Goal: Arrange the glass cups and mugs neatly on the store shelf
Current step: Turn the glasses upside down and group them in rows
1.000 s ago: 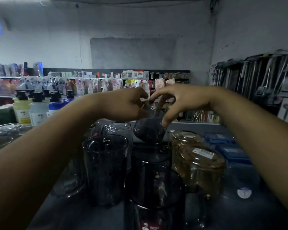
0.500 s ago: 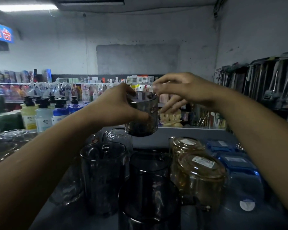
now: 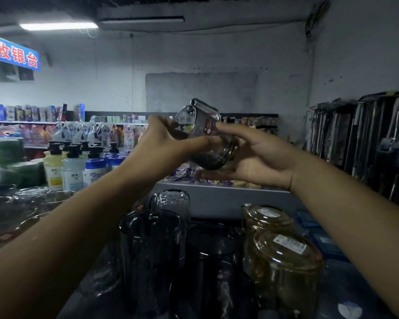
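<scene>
Your left hand [image 3: 161,143] and right hand [image 3: 256,157] both grip the tilted smoky-grey glass mug [image 3: 205,137] (fingers curled round it).

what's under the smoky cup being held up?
Only hands: the right hand cradles the tilted smoky cup from below, the left hand grips its side. Lower down, apart from it, stand dark cups. The right palm hides its underside.

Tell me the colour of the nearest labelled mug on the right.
The mug is amber-tinted glass; head view shows it.
</scene>
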